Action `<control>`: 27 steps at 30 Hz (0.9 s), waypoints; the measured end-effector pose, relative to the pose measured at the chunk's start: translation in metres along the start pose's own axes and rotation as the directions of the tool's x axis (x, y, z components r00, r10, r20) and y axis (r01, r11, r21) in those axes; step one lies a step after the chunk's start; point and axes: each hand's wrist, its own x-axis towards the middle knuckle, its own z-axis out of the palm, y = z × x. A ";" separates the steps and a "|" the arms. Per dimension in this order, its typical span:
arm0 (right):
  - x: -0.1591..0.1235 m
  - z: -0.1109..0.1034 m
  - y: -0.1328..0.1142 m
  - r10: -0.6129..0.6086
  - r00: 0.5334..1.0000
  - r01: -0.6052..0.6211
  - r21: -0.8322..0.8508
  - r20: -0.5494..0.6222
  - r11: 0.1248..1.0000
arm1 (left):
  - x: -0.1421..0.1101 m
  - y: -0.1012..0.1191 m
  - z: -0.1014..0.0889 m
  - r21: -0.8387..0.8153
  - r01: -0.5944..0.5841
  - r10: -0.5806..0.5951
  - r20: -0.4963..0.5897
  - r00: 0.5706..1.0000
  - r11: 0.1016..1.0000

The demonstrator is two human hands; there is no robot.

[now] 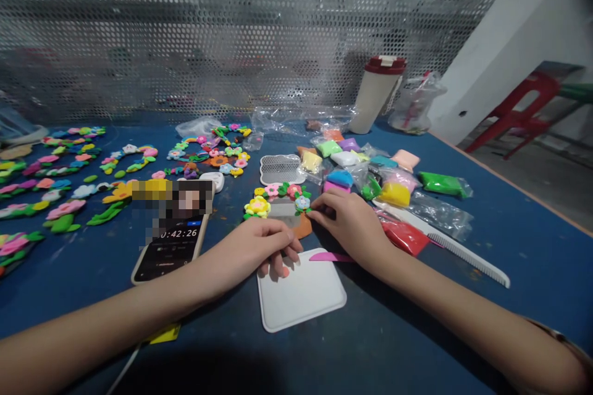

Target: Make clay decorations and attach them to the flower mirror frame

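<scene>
Clay flowers [273, 199] lie ahead: left hand [257, 248] curled loosely over a white board [306, 296], right hand [352, 225] with fingertips resting on orange clay [303, 228].

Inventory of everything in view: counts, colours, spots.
table: 1, blue, under everything
clay flower piece: 1, multicoloured, between the hands
clay flowers: many, multicoloured, left and back
phone: 1, black, timer showing, left of board
board: 1, white, front centre
clay knife: 1, pink, board's far right corner
clay packets: many, mixed colours, right of centre
comb: 1, white, right
tumbler: 1, cream, dark red lid, back
plastic seat: 1, red, floor, right
left hand: 1, above board's far edge
right hand: 1, beside flower piece
</scene>
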 end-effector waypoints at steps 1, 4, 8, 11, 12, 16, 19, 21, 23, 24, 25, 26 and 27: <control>0.000 0.001 0.001 -0.007 1.000 0.007 -0.005 -0.002 1.000 | 0.000 0.001 0.000 0.005 0.000 0.000 0.000 1.000 1.000; 0.002 0.002 0.005 -0.041 0.999 0.041 -0.013 0.010 0.999 | -0.001 0.004 0.002 0.025 0.003 -0.003 -0.005 1.000 1.000; 0.002 -0.001 0.008 -0.090 0.995 0.090 -0.016 0.037 0.996 | -0.003 0.011 0.004 0.064 -0.001 0.002 -0.023 1.000 0.998; 0.001 -0.004 0.009 -0.116 0.992 0.117 -0.015 0.046 0.993 | -0.004 0.013 0.005 0.107 -0.007 0.012 -0.042 0.999 0.994; 0.001 -0.005 0.009 -0.125 0.991 0.126 -0.013 0.049 0.992 | -0.005 0.013 0.005 0.128 -0.010 0.016 -0.051 0.999 0.992; 0.002 -0.005 0.011 -0.148 0.988 0.149 -0.011 0.052 0.989 | -0.010 0.013 0.006 0.231 -0.070 0.091 -0.082 0.992 0.970; 0.003 -0.004 0.010 -0.149 0.987 0.150 -0.011 0.060 0.989 | -0.013 0.013 0.006 0.353 -0.158 0.198 -0.082 0.977 0.922; 0.003 -0.004 0.010 -0.148 0.987 0.149 -0.011 0.067 0.989 | -0.014 0.013 0.006 0.440 -0.189 0.246 -0.076 0.966 0.878; 0.004 -0.004 0.009 -0.144 0.987 0.145 -0.015 0.069 0.989 | -0.014 0.012 0.006 0.520 -0.196 0.270 -0.070 0.960 0.831; 0.004 -0.004 0.009 -0.141 0.988 0.142 -0.017 0.069 0.990 | -0.014 0.011 0.005 0.556 -0.199 0.282 -0.067 0.957 0.807; 0.005 -0.004 0.009 -0.139 0.988 0.140 -0.018 0.068 0.990 | -0.014 0.011 0.005 0.589 -0.200 0.292 -0.064 0.954 0.783; 0.005 -0.004 0.009 -0.137 0.988 0.138 -0.019 0.069 0.990 | -0.014 0.010 0.005 0.616 -0.203 0.301 -0.059 0.952 0.761; 0.005 -0.005 0.009 -0.135 0.988 0.137 -0.020 0.070 0.990 | -0.014 0.009 0.005 0.639 -0.206 0.311 -0.055 0.949 0.741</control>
